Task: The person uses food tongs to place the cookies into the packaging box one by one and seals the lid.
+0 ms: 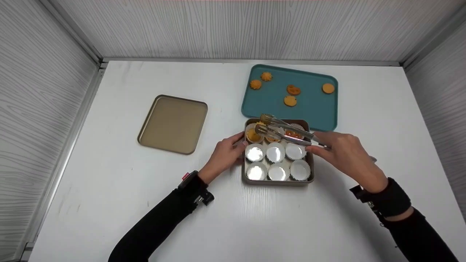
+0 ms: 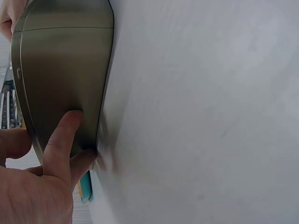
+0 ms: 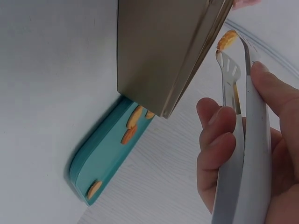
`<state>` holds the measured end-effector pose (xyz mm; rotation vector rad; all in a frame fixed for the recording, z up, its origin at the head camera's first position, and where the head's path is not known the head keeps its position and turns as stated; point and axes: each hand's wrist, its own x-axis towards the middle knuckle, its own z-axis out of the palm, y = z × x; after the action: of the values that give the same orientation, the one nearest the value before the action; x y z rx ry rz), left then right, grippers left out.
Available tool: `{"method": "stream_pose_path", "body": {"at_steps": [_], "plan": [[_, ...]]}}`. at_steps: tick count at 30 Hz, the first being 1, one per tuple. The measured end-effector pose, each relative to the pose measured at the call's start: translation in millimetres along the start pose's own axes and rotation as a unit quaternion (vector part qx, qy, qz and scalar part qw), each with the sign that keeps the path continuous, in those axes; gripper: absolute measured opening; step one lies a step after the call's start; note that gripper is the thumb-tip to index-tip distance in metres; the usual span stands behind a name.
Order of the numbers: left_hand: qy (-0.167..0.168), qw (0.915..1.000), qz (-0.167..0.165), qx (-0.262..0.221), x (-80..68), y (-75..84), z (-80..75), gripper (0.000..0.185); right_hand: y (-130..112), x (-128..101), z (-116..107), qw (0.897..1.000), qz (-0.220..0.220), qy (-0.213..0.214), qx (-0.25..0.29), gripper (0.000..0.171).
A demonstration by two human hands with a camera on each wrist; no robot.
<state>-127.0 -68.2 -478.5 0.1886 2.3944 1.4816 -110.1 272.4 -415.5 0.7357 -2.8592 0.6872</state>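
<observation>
My right hand (image 1: 344, 153) grips metal tongs (image 1: 291, 140) with white handles. Their slotted tips hang over the back-left part of a gold tin (image 1: 278, 183), pinching a golden ridged cookie (image 3: 227, 40). Paper cups (image 1: 275, 153) fill the tin in three rows. The back row holds cookies, partly hidden by the tongs; the middle and front rows show bare insides. At the tin's left wall, my left hand (image 1: 225, 156) presses with its fingers extended. In the left wrist view its thumb (image 2: 16, 142) is at the rim and the index finger (image 2: 63, 137) lies on the side.
Behind the tin lies a teal tray (image 1: 313, 109) with several cookies spread out, among them a pretzel-shaped one (image 1: 293, 90) and a round one (image 1: 328, 88). A flat gold lid (image 1: 173, 123) lies on the white table to the left. Grey wood-grain panels (image 1: 233, 29) enclose the table.
</observation>
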Motion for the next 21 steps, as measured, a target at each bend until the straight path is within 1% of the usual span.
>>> {"method": "stream_pose_path", "body": {"at_steps": [3, 8, 10, 14, 17, 21], "plan": [[0.001, 1.0, 0.0, -0.003, 0.0, 0.1, 0.1, 0.054, -2, -3, 1, 1.0, -0.001, -0.007, 0.001, 0.041], [0.002, 1.0, 0.0, -0.007, 0.0, -0.1, 0.6, 0.053, -1, -7, 3, 1.0, -0.029, -0.007, -0.009, 0.024], [0.002, 1.0, -0.001, -0.007, -0.1, -0.2, 0.9, 0.053, -1, -8, 4, 0.999, -0.042, -0.007, -0.011, 0.022], [0.004, 0.9999, -0.002, -0.01, 0.0, -0.1, 1.1, 0.054, -1, -10, 5, 0.998, -0.058, -0.008, -0.015, 0.028], [0.005, 0.9999, -0.002, -0.016, 0.1, -0.2, 1.1, 0.054, 0, -11, 6, 0.998, -0.055, -0.012, -0.017, 0.037], [0.005, 0.9999, -0.002, -0.014, 0.3, -0.6, 1.2, 0.054, -2, -13, 6, 0.998, -0.056, -0.018, -0.028, 0.042]]}}
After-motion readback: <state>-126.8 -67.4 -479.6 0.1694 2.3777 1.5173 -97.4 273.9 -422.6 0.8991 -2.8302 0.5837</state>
